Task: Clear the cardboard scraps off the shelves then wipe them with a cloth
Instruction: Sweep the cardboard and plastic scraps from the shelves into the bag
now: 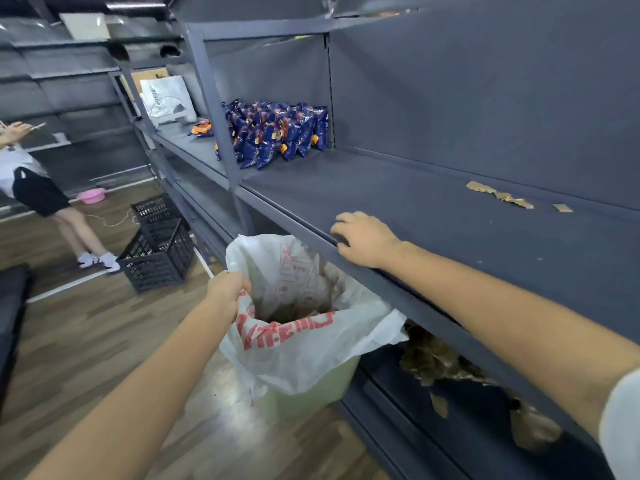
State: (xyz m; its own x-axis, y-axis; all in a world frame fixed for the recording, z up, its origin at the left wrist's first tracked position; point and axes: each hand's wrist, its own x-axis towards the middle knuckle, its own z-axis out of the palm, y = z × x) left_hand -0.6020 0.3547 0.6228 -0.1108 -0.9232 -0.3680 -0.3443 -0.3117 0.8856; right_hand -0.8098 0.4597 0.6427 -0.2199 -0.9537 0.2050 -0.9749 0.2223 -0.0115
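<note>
A few brown cardboard scraps (500,196) lie at the back of the dark grey shelf (450,230). More cardboard scraps (436,358) are heaped on the lower shelf under it. My left hand (227,294) grips the rim of the white plastic bag (298,351) that lines a pale green bin (311,389) standing against the shelf unit. Brown scraps show inside the bag. My right hand (363,239) rests at the shelf's front edge with its fingers curled over the lip; whether it holds anything is hidden.
Blue snack packets (277,133) stand at the shelf's left end, with a white bag (166,98) beyond. Two black crates (157,247) and a pink basin (91,195) sit on the wooden floor. Another person (45,195) stands at the left.
</note>
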